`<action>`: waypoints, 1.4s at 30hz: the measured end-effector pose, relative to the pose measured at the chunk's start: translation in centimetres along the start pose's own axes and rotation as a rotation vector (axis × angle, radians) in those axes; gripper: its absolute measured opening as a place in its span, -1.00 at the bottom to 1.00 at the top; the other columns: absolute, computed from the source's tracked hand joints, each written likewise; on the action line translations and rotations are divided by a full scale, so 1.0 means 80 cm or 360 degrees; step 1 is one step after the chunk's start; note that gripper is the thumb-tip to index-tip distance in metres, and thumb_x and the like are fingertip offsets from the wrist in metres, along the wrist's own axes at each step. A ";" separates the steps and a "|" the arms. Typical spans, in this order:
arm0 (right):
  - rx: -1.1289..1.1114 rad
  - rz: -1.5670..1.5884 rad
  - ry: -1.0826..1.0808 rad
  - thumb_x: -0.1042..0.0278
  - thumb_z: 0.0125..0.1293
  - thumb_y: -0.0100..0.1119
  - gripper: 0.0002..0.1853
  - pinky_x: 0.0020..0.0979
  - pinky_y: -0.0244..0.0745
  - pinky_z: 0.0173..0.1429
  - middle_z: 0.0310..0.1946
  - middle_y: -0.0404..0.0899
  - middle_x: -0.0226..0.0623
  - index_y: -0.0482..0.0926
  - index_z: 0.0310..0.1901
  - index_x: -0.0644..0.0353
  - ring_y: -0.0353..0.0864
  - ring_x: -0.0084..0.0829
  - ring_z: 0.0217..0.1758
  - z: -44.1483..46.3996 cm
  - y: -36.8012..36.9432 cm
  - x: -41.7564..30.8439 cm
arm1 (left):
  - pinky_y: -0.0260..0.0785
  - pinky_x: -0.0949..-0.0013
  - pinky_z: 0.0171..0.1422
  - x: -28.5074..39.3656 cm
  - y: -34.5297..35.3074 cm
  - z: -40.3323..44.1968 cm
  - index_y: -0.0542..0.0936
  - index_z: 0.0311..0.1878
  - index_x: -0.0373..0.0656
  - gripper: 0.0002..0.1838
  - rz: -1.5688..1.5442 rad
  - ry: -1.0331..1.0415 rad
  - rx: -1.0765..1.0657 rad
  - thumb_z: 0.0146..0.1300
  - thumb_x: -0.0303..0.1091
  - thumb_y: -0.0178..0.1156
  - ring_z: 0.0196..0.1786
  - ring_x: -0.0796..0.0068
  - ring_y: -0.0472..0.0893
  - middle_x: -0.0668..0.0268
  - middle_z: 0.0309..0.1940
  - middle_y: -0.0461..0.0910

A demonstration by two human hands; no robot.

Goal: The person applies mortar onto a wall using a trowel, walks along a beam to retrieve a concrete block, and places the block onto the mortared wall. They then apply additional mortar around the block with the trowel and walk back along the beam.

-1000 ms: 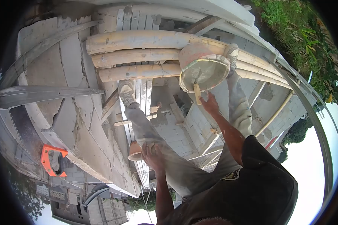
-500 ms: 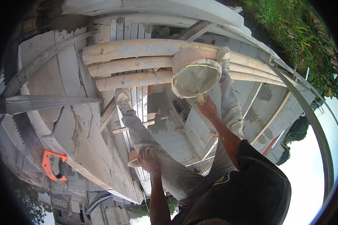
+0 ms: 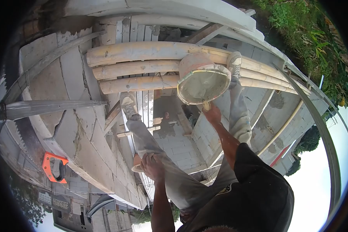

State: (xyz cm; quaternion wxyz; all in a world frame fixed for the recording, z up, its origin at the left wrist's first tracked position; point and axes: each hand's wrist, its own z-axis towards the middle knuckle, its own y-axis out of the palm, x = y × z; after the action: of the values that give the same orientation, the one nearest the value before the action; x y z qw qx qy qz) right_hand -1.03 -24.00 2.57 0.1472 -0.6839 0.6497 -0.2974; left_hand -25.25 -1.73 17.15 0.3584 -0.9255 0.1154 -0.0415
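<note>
My right hand (image 3: 212,115) is closed round the pale handle of a trowel (image 3: 206,105) at the near rim of a bucket; the blade cannot be made out. The mortar-smeared bucket (image 3: 196,63) sits tilted toward me on bamboo poles, with wet grey mortar (image 3: 205,86) inside. Beside my thigh, my left hand (image 3: 153,167) has its fingers curled at an orange-brown, cup-shaped thing (image 3: 137,162) with a pale rim. Part of that thing is hidden behind the hand.
Thick bamboo poles (image 3: 139,52) run across under my feet. A block wall (image 3: 75,135) stands at the left, where a handsaw with an orange handle (image 3: 47,166) lies. Below the poles, a deep drop shows block walls and a floor (image 3: 178,145). Greenery (image 3: 294,38) grows at upper right.
My right hand and the trowel have moved slightly down and left, and the handle now sits at the bucket's rim. The mortar surface looks flatter. My left hand stays nearly in place.
</note>
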 end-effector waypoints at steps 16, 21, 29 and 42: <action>0.0250 0.0835 -0.0258 0.36 0.03 0.31 -0.70 -0.19 0.47 -0.21 -0.39 0.59 -0.12 0.46 -0.23 0.28 0.60 -0.22 -0.33 -0.018 0.064 0.111 | 0.29 0.16 0.30 0.010 -0.002 0.006 0.68 -0.17 -0.12 -0.78 0.0069 -0.0018 0.0058 0.23 -0.24 0.16 0.14 0.16 0.48 0.29 0.04 0.58; 0.0146 0.1223 -0.0253 0.46 0.09 0.28 -0.79 -0.34 0.39 -0.32 -0.53 0.45 -0.31 0.45 -0.27 0.28 0.39 -0.47 -0.48 -0.092 0.001 0.093 | 0.27 0.12 0.31 0.017 0.004 0.003 0.69 -0.15 -0.09 -0.75 0.0081 -0.0131 0.0022 0.23 -0.21 0.15 0.19 0.16 0.44 0.35 0.06 0.56; 0.0662 0.0751 -0.1372 0.24 0.24 0.33 -0.53 -0.29 0.53 -0.04 -0.18 0.64 -0.02 0.49 0.10 0.31 0.68 -0.21 -0.21 -0.020 -0.227 -0.205 | 0.22 0.10 0.32 0.032 0.007 0.022 0.68 -0.10 -0.05 -0.72 0.0124 -0.0306 0.0008 0.23 -0.17 0.13 0.20 0.18 0.42 0.37 0.05 0.56; 0.1457 -0.0272 -0.1740 0.09 0.28 0.24 -0.58 -0.16 0.55 -0.06 -0.15 0.51 -0.27 0.48 0.18 -0.23 0.61 -0.19 -0.04 0.047 -0.318 -0.569 | 0.16 0.07 0.37 0.028 -0.025 0.032 0.63 0.03 -0.05 -0.64 -0.0026 -0.0467 -0.0198 0.22 -0.15 0.12 0.29 0.19 0.35 0.34 0.15 0.49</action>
State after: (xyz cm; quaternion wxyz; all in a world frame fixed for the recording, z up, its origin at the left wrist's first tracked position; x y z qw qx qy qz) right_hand 22.57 22.59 4.76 0.6999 -0.6531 0.2372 -0.1654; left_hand -22.30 0.85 16.59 0.3130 -0.9429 0.0567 0.0983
